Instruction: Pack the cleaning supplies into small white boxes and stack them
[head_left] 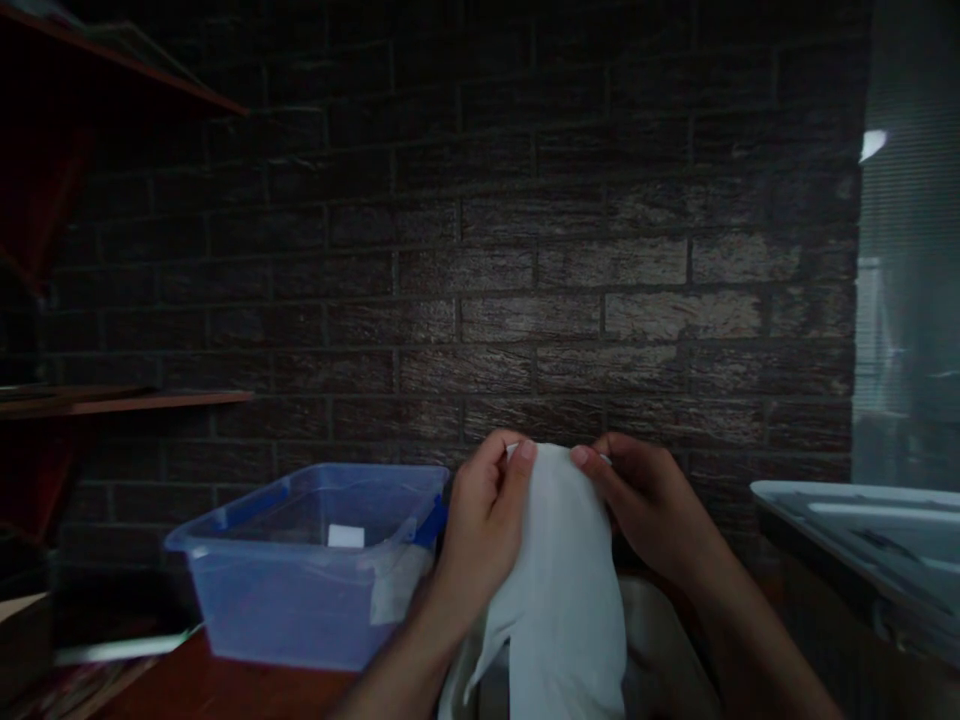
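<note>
A white cloth (566, 580) hangs down between my two hands, its upper edge pinched at both corners. My left hand (491, 500) grips the left corner between thumb and fingers. At the right corner, my right hand (649, 500) does the same. A slit or fold shows low on the cloth's left side, and its lower end runs out of view. Behind and below the cloth is a pale container (664, 630), partly hidden by the cloth and my arms.
To the left, a translucent blue plastic bin (277, 610) with a white label stands on a reddish-brown surface (176, 690). A pale-rimmed lid or box (885, 510) is at the right. Red-brown shelves (165, 402) jut out on the left, before a dark brick wall (495, 270).
</note>
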